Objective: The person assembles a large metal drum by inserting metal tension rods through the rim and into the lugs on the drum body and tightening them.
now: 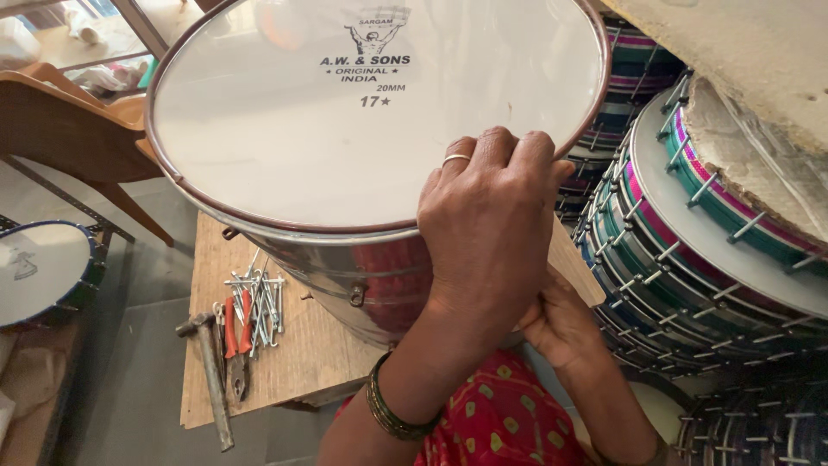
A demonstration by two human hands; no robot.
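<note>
A large drum (pixel 345 129) with a white skin, a dark red hoop and a shiny metal shell lies tilted on a wooden board (pixel 293 345). My left hand (pixel 487 224), with a ring on one finger and bangles at the wrist, rests on the near right edge of the skin. Its fingers are curled over the hoop (pixel 259 220). Just below it, my right hand (pixel 561 324) presses against the shell's lower right side. Its fingers are hidden behind my left hand, so what it holds cannot be seen.
On the board's left lie a hammer (pixel 211 371), orange-handled pliers (pixel 235 341) and several metal hooks (pixel 263 302). Stacked drums (pixel 690 250) with pink and green bands crowd the right. A small blue-rimmed drum (pixel 39 272) and a wooden chair (pixel 69 129) stand at left.
</note>
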